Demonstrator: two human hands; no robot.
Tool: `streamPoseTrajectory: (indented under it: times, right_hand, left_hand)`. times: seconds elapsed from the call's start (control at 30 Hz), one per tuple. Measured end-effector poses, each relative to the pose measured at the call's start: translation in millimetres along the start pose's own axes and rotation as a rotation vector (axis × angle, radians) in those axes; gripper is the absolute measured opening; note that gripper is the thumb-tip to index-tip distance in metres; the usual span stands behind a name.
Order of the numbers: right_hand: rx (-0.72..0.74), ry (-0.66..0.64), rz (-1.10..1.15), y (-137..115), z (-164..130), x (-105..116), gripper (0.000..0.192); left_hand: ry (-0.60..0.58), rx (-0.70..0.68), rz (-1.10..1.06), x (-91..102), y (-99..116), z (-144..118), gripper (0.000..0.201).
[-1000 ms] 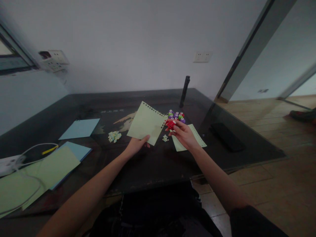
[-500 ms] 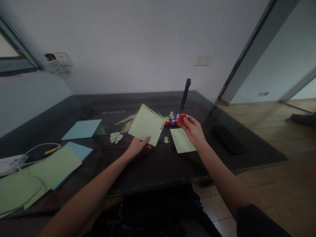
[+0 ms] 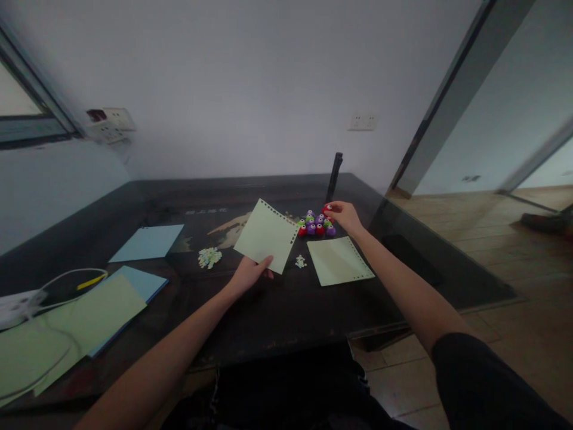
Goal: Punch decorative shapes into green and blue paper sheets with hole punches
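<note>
Between thumb and fingers, my left hand (image 3: 253, 275) grips a pale green hole-punched paper sheet (image 3: 268, 234), held tilted above the dark table. My right hand (image 3: 345, 216) pinches a small red toy with a white eye (image 3: 327, 208). It is at the back right of a cluster of similar eye toys (image 3: 312, 229) in purple, green and red. Whether the red toy touches the others, I cannot tell. A second pale green sheet (image 3: 339, 261) lies flat below my right wrist. Between the two sheets sits a small pile of little pale pieces (image 3: 300, 261).
A larger heap of pale pieces (image 3: 209, 257) lies left of my left hand. Blue paper (image 3: 147, 242), more green sheets (image 3: 102, 304) and a white cable by a power strip (image 3: 18, 307) occupy the left side. A black upright object (image 3: 333, 176) stands at the back; a dark flat object (image 3: 412, 260) lies right.
My right hand has moved back and slightly right with the red toy, uncovering more of the cluster and the flat green sheet. My left hand still holds its sheet; the view has shifted slightly.
</note>
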State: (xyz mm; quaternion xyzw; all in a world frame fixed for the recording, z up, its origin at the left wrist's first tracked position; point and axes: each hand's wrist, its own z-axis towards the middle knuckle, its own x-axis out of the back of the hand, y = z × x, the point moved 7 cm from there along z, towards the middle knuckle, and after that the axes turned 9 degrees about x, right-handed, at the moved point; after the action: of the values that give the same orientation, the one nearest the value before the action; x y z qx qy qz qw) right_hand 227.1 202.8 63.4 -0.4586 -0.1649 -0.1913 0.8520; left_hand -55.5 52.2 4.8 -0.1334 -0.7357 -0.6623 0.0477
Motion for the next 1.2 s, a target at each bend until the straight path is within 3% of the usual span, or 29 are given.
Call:
streamPoseTrajectory:
  times: [0.2, 0.3, 0.4, 0.6, 0.77, 0.87, 0.97, 1.0, 1.1, 1.2]
  right_hand:
    - [0.112, -0.168, -0.438, -18, 33, -51, 0.024]
    - [0.08, -0.335, -0.645, -20, 41, -82, 0.026]
    - [0.06, -0.409, -0.696, -18, 44, -99, 0.025]
    - [0.024, -0.443, -0.681, -13, 41, -104, 0.021]
    - [0.02, -0.422, -0.612, -25, 45, -96, 0.02]
    - [0.057, -0.357, -0.492, -43, 33, -82, 0.022]
    - [0.07, -0.15, -0.038, -64, 0, -55, 0.019]
    - [0.037, -0.137, 0.1, -67, -16, -51, 0.019]
    - [-0.18, -0.285, 0.432, -72, -65, -60, 0.02]
    - [-0.282, -0.373, 0.592, -81, -95, -74, 0.028]
  left_hand:
    - [0.0, -0.004, 0.003, 1.0, -2, 1, 0.026]
    - [0.004, -0.008, 0.003, 1.3, -3, 1, 0.025]
    - [0.002, -0.001, 0.003, 0.8, -5, 1, 0.025]
    - [-0.011, -0.015, -0.008, -0.6, -8, 4, 0.029]
    - [-0.007, -0.004, -0.102, 3.6, -7, 5, 0.031]
    - [0.011, 0.001, -0.136, 7.3, -2, 3, 0.032]
    - [0.027, 0.0, -0.188, 9.5, 3, 1, 0.031]
    - [0.033, -0.006, -0.21, 10.2, 4, 1, 0.031]
    - [0.05, -0.022, -0.25, 12.1, 5, 1, 0.03]
    - [0.078, -0.018, -0.227, 14.8, 1, 3, 0.03]
